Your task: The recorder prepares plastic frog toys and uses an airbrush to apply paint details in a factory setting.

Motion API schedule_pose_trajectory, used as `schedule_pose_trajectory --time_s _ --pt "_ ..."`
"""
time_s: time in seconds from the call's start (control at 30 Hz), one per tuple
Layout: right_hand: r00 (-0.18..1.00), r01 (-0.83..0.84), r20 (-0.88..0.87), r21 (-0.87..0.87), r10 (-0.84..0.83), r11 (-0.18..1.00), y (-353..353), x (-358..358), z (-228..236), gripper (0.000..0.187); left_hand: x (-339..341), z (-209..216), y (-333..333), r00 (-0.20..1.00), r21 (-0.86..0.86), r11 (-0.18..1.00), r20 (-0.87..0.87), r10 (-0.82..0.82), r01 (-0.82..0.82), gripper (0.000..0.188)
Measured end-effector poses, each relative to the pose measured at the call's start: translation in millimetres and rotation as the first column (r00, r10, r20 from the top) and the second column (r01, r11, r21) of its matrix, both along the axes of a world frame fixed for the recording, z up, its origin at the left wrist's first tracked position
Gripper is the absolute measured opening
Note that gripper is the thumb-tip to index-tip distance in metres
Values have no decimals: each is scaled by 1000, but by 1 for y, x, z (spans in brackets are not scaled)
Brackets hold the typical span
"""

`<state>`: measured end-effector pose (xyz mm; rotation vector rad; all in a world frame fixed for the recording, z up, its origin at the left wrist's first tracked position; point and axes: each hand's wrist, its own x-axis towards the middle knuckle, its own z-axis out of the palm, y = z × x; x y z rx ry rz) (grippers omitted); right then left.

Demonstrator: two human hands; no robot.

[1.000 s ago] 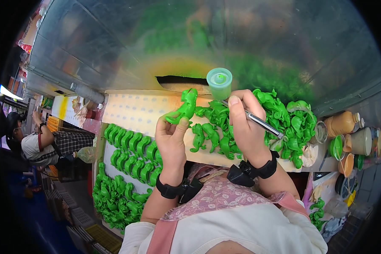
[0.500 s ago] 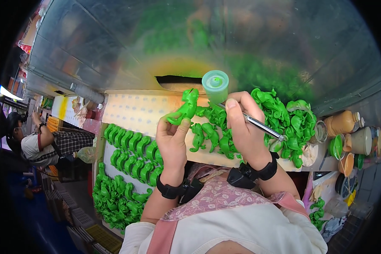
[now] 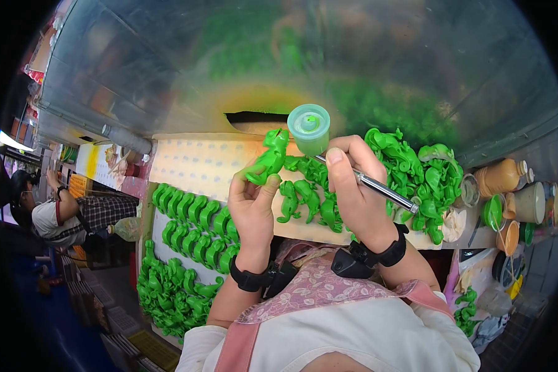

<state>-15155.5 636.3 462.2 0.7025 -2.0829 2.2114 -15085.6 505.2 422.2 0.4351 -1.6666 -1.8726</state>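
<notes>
My left hand [image 3: 252,208] pinches a bright green chameleon figure [image 3: 274,150] between thumb and fingers, head end up. My right hand [image 3: 361,192] grips an airbrush [image 3: 389,194] whose shiny metal handle slants down to the right. On the airbrush sits a translucent teal paint cup [image 3: 310,140] with green paint inside, close to the right of the figure. Whether the airbrush tip touches the figure is hidden behind the cup. Below, loose green figures [image 3: 304,199] lie on the paper-covered tabletop [image 3: 195,158].
A tray on the left holds green figures in rows [image 3: 208,214] and a heap [image 3: 170,291]. Another pile [image 3: 394,158] lies right of my hand, beside jars and a tan bottle [image 3: 499,178]. A metal panel [image 3: 378,56] rises behind. A person [image 3: 56,211] sits far left.
The airbrush and its cup have shifted slightly left, nearer the figure, and the handle has moved a little. The chameleon figure has turned slightly in my left hand.
</notes>
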Motion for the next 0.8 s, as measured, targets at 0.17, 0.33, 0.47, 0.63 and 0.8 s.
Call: schedule_pose_trajectory --time_s 0.17,0.33,0.47,0.63,0.8 --pt "998 70 9 -14 -70 997 1 -3 0 17 1 2 0 1000 13 1000 -3 -17 18 35" --pt "992 120 -30 3 -120 993 0 -3 0 17 2 3 1 1000 -59 998 -2 -17 17 37" --pt "999 35 -22 22 -34 999 0 1 1 18 1 3 0 1000 -48 998 -5 -28 28 36" --pt "998 39 -51 10 -38 999 -2 0 -1 19 1 3 -1 1000 24 1000 20 -20 20 32" --pt "995 96 -37 -6 -96 995 -3 -4 -3 19 2 2 -3 1000 90 996 19 -9 7 26"
